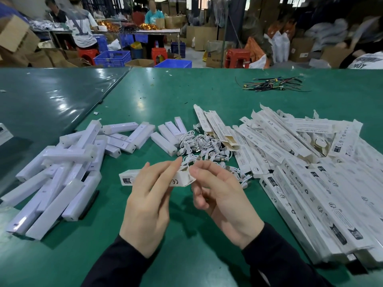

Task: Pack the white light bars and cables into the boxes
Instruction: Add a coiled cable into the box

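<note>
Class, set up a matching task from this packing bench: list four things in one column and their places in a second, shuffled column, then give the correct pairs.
Things
1. pile of white light bars
2. heap of white cables
3. stack of flat boxes
4. bundle of dark wires

Places
A. far right of the green table
B. left of the hands
C. centre, just beyond the hands
D. right of the hands

Pairs: 1-B, 2-C, 3-D, 4-A
</note>
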The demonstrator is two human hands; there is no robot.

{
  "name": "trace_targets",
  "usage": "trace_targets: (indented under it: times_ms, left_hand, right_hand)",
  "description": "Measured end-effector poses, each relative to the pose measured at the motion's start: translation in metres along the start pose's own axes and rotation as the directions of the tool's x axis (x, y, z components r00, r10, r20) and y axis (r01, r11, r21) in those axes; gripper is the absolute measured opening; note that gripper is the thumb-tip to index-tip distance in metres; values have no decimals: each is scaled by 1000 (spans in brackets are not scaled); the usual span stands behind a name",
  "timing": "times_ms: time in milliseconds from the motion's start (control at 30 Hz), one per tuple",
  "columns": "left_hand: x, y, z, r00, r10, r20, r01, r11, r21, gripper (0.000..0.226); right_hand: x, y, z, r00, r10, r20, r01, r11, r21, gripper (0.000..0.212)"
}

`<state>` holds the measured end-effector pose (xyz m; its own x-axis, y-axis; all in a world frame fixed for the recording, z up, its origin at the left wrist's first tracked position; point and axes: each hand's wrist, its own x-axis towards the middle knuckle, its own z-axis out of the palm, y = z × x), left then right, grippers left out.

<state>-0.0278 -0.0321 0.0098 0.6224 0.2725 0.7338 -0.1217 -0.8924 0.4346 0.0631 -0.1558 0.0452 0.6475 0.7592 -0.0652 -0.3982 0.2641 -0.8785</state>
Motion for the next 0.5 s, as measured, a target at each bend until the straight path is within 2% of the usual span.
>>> trace_targets:
  times_ms: [167,300,400,500]
  left_hand:
    - [-2,-4,2,999,13,31,-13,1000,4,65]
    - [-3,-6,3,995,85,49,-89,992,90,72]
    - [-3,-6,5,998,57,40,-62,991,123,75]
    - [-4,-5,6,999,35,31,-39,992,123,75]
  right_hand:
    - [2,2,0,999,20,-34,-19,999,26,18]
    - [3,3,-2,998,26,-61,-26,1000,-10,18]
    - [4,4,-3,997,36,-64,-36,999,2,9]
    - [5,4,-4,996,46,-71,-45,999,16,13]
